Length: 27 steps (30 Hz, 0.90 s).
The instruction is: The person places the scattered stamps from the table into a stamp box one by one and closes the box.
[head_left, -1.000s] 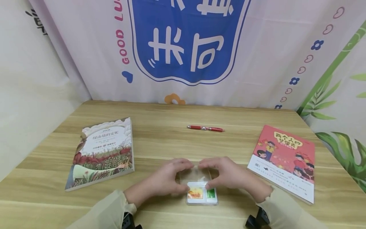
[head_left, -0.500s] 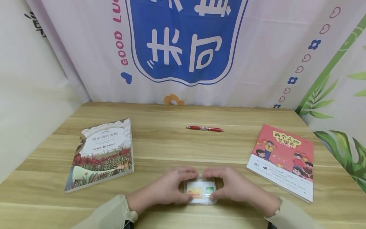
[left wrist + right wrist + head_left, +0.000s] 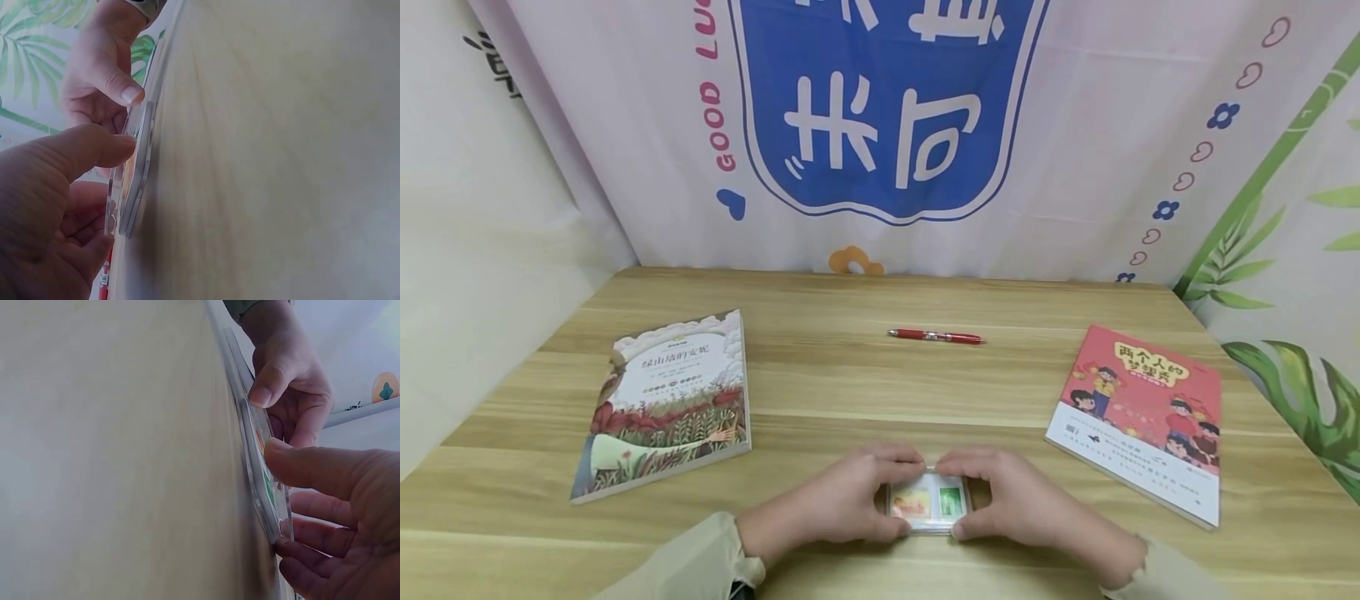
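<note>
A small flat case with a white insert [image 3: 936, 502], bearing an orange-yellow picture and a green one, lies on the table between the hands. Over it is a clear plastic cover [image 3: 112, 203], seen edge-on in both wrist views, partly apart from the white-edged base [image 3: 251, 447]. My left hand [image 3: 853, 496] pinches the cover's left side, thumb at the near edge and fingers at the far edge. On the other side my right hand [image 3: 1015, 500] holds it likewise. Fingers hide parts of the case's sides.
A red pen [image 3: 936, 336] lies farther back on the wooden table [image 3: 820, 383]. At left is an illustrated book [image 3: 670, 404], at right a red and white book [image 3: 1138, 421]. A printed cloth [image 3: 1060, 167] hangs behind the table's far edge.
Both hands have come nearer to me, bringing the clear cover from beyond the case to above it. The pen and the books stay in place.
</note>
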{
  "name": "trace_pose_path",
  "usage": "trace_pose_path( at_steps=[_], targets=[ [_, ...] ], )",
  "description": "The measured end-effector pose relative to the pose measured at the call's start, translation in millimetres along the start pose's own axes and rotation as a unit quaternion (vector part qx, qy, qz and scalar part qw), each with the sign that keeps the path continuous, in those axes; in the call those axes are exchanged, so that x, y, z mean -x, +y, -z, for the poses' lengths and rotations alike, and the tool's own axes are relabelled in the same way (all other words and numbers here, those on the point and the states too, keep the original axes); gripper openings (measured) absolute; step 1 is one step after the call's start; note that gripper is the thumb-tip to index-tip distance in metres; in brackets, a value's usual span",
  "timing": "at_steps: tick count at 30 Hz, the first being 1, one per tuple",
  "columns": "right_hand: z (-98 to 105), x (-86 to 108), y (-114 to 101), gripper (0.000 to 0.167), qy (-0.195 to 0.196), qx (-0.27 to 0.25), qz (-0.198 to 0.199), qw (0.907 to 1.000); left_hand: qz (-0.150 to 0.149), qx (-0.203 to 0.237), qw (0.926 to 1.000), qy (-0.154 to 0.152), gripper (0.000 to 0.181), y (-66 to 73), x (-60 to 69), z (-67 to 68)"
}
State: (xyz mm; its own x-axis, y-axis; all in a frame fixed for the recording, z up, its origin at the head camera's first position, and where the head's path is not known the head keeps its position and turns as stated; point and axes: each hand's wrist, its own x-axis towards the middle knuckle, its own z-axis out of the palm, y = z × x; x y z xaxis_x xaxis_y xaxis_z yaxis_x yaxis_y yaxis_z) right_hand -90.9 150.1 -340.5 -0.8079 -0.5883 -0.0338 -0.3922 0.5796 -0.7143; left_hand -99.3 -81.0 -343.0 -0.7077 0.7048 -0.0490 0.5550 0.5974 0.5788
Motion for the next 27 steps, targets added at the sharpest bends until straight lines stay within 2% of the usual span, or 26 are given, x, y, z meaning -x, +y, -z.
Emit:
trace_pose_path(
  at_steps=[19, 27],
  targets=[
    [-4.7, 1.2, 1.4, 0.057, 0.002, 0.012, -0.007, 0.9999, 0.007, -0.005, 0.9999, -0.011, 0.064, -1.4, 1.3, -2.7],
    [-7.5, 2.4, 0.9, 0.055, 0.007, 0.002, -0.016, 0.9998, 0.012, 0.023, 0.9996, -0.008, 0.057, -3.4, 0.4, -3.5]
  ],
)
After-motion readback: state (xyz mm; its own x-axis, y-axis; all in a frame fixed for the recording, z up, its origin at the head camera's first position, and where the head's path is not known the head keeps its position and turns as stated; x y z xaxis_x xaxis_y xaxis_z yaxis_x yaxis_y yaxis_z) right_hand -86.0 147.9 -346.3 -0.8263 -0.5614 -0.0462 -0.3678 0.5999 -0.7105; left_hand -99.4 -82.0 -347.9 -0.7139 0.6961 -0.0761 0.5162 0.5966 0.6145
